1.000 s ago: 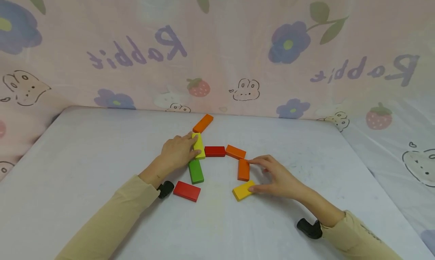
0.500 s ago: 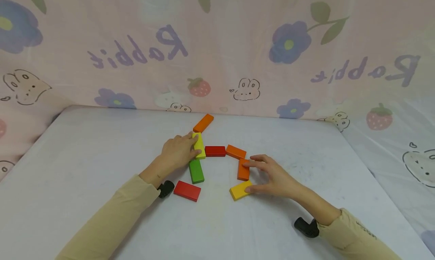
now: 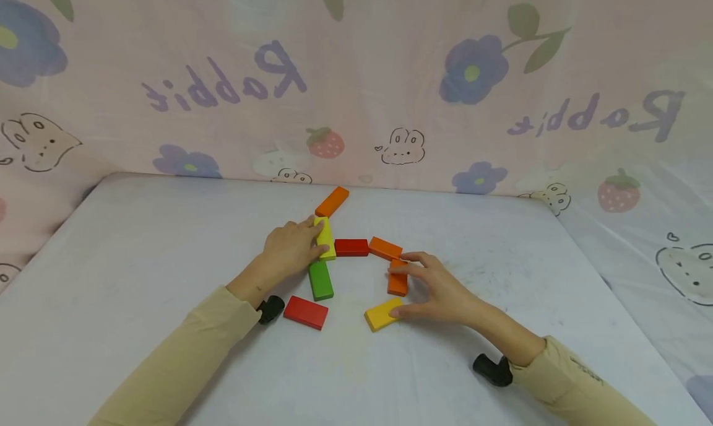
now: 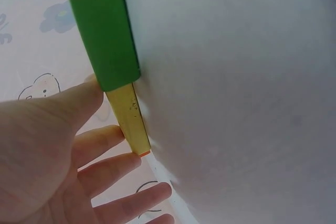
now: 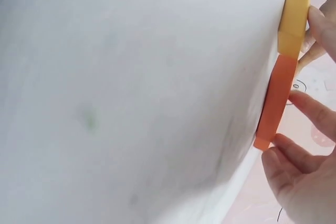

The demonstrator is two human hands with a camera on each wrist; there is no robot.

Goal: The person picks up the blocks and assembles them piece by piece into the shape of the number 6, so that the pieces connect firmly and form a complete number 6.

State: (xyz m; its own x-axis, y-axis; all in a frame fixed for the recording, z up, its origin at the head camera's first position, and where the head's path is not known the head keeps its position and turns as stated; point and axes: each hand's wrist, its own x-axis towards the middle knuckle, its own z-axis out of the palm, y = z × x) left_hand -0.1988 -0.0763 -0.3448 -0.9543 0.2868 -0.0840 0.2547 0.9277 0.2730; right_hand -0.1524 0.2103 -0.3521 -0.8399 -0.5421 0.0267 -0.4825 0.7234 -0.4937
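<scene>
Head view has the left grip (image 3: 292,245) loosely extended rather than clenched, thumb and fingertips resting on the lemon-yellow block (image 3: 326,234) and covering part of its left edge. Just beyond this grip lies the far orange block (image 3: 332,202), set at a slant; to its right is the dark red block (image 3: 351,247); on its near side are the green block (image 3: 320,281) and, nearer still, the bright red block (image 3: 306,312). The right grip (image 3: 445,291) is likewise unclenched: its thumb hides the right end of the amber block (image 3: 380,315), while 1 finger crosses the middle orange block (image 3: 397,285). Another fingertip reaches the corner of the slanted orange block (image 3: 385,248), beyond and left of this grip; whether it touches is hard to tell.

Left wrist view reveals the left grip's spread fingers, mostly hidden from above, with 2 fingertips at the lemon-yellow block's side and dark specks on that side. The bright red block is blurred there, cut off at the top and covering the green block's end; only a sliver of orange shows past the fingertips. Right wrist view crops the amber block and shows a green smudge (image 5: 90,119) on the desk (image 3: 167,259), well apart from the right grip.
</scene>
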